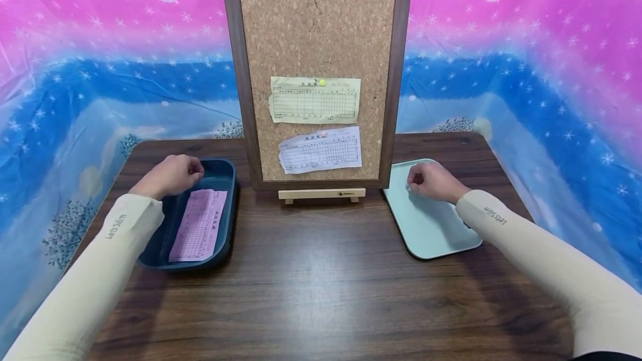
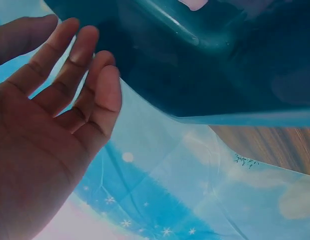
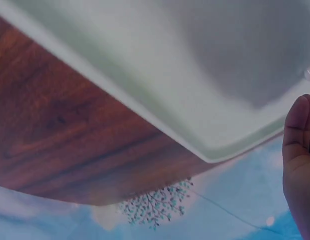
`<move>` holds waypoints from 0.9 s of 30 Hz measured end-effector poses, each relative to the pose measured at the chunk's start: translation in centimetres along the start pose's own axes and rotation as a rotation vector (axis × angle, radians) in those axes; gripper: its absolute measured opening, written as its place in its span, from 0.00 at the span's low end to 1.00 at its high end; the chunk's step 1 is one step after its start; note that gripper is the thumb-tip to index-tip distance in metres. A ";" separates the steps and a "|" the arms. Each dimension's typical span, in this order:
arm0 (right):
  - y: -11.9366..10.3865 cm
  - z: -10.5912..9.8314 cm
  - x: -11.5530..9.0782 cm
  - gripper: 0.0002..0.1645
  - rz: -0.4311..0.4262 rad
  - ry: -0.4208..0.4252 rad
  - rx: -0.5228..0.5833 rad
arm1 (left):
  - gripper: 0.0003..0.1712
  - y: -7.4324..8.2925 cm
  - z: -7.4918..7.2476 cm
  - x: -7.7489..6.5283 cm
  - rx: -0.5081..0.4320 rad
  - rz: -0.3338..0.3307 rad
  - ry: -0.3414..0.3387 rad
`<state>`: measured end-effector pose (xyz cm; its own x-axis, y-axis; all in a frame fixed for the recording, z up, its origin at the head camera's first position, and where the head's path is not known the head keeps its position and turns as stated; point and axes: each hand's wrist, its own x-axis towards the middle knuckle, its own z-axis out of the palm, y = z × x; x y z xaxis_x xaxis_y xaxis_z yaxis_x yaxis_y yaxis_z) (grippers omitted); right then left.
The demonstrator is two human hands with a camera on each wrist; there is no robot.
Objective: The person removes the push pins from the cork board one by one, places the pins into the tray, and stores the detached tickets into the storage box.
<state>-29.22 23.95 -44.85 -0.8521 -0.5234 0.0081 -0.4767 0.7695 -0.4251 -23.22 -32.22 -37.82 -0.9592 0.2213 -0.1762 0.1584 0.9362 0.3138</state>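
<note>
Everything is carried by a dark, wood-grained table (image 1: 321, 305), whose far corners are rounded and whose surface is marked at the middle by a pale sheen. A deep blue bin (image 1: 232, 205) is set on its left side, and a shallow pale green tray (image 1: 436, 238) is laid on its right. Between them, a light wooden stand (image 1: 321, 194) is placed, by which a framed board (image 1: 316, 32) is supported.
</note>
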 end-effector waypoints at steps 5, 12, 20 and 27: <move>-0.8 -1.1 -0.2 0.03 -0.019 0.050 0.000 | 0.11 0.4 -0.2 0.1 -0.029 0.009 0.084; -1.7 -1.8 -0.4 0.04 -0.052 0.122 -0.056 | 0.11 1.3 -0.3 0.3 -0.051 0.049 0.172; -3.5 -2.6 -0.5 0.05 -0.178 0.192 -0.101 | 0.11 2.6 -0.5 0.4 -0.069 0.073 0.258; -5.1 -3.4 -0.3 0.04 -0.237 0.258 -0.115 | 0.13 3.6 -1.0 0.3 -0.081 0.098 0.395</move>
<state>-27.22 21.42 -39.58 -0.7344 -0.5938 0.3287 -0.6763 0.6813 -0.2801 -23.16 -29.05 -35.83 -0.9592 0.1713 0.2248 0.2491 0.8880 0.3864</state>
